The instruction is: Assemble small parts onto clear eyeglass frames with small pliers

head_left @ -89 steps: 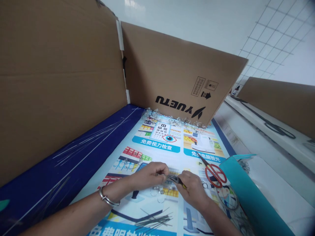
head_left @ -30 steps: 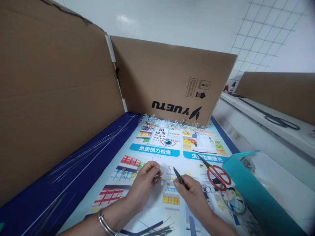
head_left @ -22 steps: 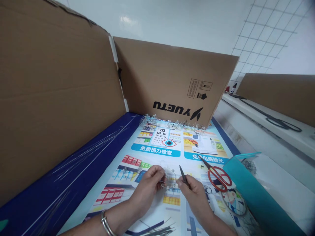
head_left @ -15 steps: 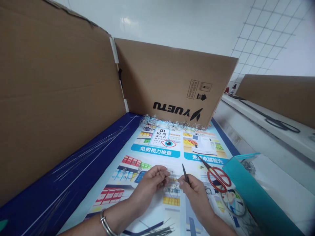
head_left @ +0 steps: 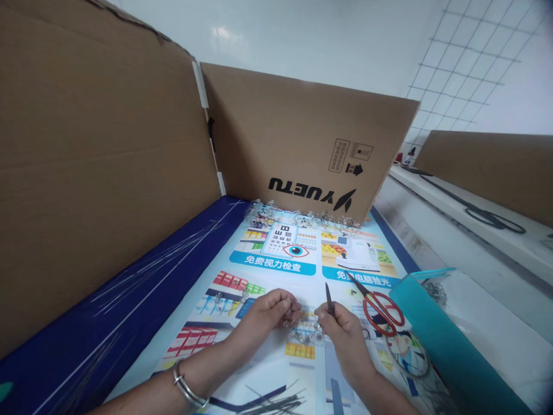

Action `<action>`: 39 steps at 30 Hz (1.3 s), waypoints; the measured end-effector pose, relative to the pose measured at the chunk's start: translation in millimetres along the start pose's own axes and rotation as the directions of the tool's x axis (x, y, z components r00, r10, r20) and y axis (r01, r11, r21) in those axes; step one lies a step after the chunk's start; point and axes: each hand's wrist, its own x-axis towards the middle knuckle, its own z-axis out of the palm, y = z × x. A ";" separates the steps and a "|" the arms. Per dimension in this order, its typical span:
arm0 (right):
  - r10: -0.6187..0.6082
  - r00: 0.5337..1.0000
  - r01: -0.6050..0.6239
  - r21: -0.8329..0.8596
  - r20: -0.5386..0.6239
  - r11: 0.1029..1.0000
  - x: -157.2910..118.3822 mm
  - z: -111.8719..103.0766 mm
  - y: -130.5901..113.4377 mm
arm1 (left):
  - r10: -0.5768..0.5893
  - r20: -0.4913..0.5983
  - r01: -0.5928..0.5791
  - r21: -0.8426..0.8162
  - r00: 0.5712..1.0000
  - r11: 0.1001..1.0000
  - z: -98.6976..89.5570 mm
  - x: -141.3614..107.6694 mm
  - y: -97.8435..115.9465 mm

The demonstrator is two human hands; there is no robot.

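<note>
My left hand [head_left: 279, 311], a metal bangle [head_left: 186, 385] at its wrist, is closed in a pinch on one side of a thin wire piece with clear beads [head_left: 305, 334]. Opposite it, my right hand [head_left: 343, 328] grips a dark, slim pointed tool [head_left: 329, 297], its tip standing up past the fingers. The thumb and forefinger of that hand also meet at the wire piece's right side; the exact contact is too small to tell. Red-handled scissors [head_left: 384, 311] lie just right of my right hand, beside a coil of wire [head_left: 406, 354].
Cut wire lengths [head_left: 276, 403] lie near the front edge, with long thin wires [head_left: 159, 265] at left. Clear wire-and-bead pieces [head_left: 302, 219] line the foot of an upright cardboard panel [head_left: 302, 132]. A teal-edged tray [head_left: 449, 334] stands at right, on the printed sheet [head_left: 319, 253].
The beaded wire piece has turned and dropped slightly between my hands. My right hand has shifted a little to the right, the pointed tool with it.
</note>
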 end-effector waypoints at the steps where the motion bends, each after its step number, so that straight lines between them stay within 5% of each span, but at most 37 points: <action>1: -0.001 1.000 0.001 0.009 0.002 1.000 0.2 -0.1 0.6 | 0.005 0.018 -0.006 0.032 1.000 0.999 -1.9 1.4 -0.4; 10: -0.008 0.999 0.005 0.084 0.033 0.996 1.0 -0.6 2.5 | 0.069 0.012 -0.069 0.341 0.998 0.938 -13.9 6.2 1.1; 26: 0.044 0.999 -0.048 0.153 0.030 0.987 2.3 -2.5 -2.1 | -0.012 0.070 -0.009 0.283 0.997 0.959 -17.5 6.0 4.7; 39: -0.026 0.994 0.031 -0.048 0.104 0.998 4.5 2.5 -1.5 | 0.071 0.049 -0.084 0.364 0.996 0.928 -15.6 9.6 -6.8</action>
